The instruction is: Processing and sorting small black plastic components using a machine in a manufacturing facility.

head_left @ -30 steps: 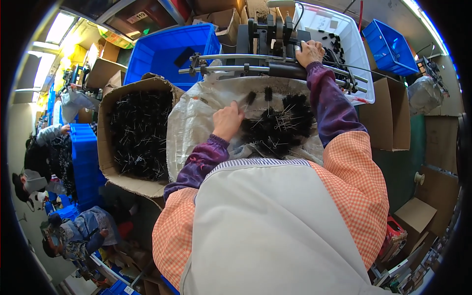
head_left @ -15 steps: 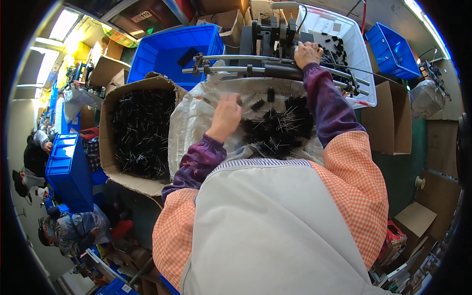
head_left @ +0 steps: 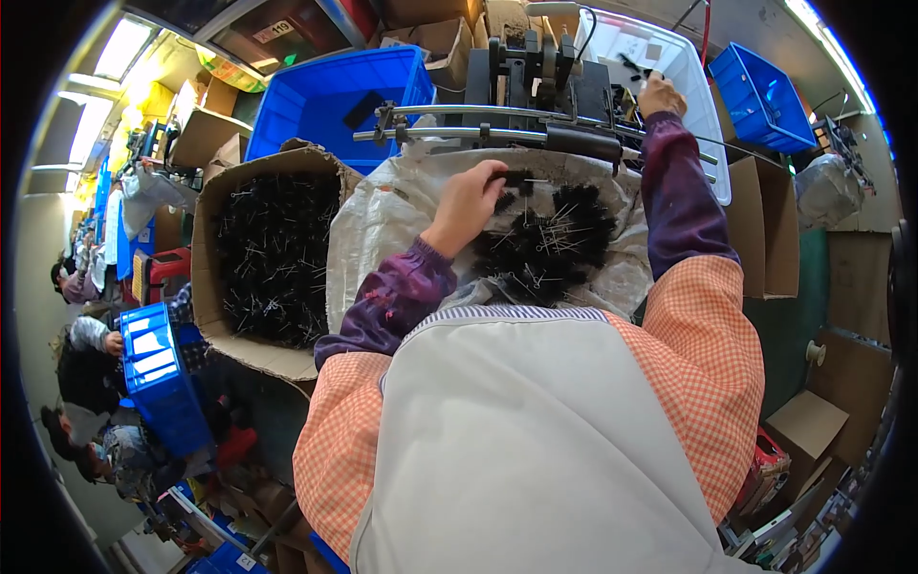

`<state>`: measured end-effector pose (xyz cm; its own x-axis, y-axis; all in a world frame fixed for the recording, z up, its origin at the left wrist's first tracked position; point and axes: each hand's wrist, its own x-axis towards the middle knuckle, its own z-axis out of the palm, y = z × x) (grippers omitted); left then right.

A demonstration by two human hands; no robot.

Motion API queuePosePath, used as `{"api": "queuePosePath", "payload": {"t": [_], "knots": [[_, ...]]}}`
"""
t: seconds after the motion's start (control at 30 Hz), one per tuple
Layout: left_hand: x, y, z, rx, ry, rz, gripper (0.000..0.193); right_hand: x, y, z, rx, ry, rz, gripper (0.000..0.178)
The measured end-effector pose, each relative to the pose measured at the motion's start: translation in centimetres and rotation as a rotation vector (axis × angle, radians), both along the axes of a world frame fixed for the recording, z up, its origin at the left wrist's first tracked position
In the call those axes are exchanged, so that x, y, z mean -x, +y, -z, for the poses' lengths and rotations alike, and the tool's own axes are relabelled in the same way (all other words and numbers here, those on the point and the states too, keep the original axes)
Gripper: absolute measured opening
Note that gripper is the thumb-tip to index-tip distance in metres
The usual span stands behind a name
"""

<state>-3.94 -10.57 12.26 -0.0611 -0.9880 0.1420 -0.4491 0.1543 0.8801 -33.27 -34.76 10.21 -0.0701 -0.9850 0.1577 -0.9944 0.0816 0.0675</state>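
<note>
From afar I see a pale-grey cloth apron (head_left: pixel 516 430) with blue-and-white striped edging (head_left: pixel 507 313), orange-and-white checked fabric sleeves (head_left: pixel 708 325) and mottled purple forearm covers (head_left: pixel 681 191).

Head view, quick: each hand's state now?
Left hand: closed, holding a black brush.
Right hand: over the white bin; whether it holds anything cannot be told.

Black pieces (head_left: pixel 630 65) near right hand (head_left: pixel 662 97) blurred (too small to tell).
</note>
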Motion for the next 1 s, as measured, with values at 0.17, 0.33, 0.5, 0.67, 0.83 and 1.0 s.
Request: {"api": "queuePosePath", "payload": {"t": [0.17, 0.33, 0.5, 0.67, 0.83, 1.0], "knots": [[1.8, -2.2, -0.6, 0.124, 0.024, 0.031, 0.016, -3.9, 8.9, -2.9, -0.222, -0.688, -0.694, 0.034], [3.0, -3.5, 0.3, 0.089, 0.118, 0.026, 0.034, -7.3, 11.9, -1.8, -0.425, -0.93, -0.937, 0.031], [0.9, -1.4, 7.7, 0.038, -0.529, 0.04, 0.043, -5.4, 4.0, 3.8, 0.214, -0.47, -0.465, 0.02], [1.0, 0.1, 10.0, -0.132, -0.704, 0.158, 0.041, -6.3, 1.1, 5.0, 0.189, -0.216, -0.417, 0.02], [0.6, 0.5, 10.1, -0.11, -0.641, 0.142, 0.037, -6.3, 0.7, 5.5, 0.152, -0.187, -0.42, 0.022], [0.5, 0.4, 10.1, -0.095, -0.565, 0.116, 0.037, -6.4, 0.8, 5.6, 0.151, -0.227, -0.425, 0.023]]}}
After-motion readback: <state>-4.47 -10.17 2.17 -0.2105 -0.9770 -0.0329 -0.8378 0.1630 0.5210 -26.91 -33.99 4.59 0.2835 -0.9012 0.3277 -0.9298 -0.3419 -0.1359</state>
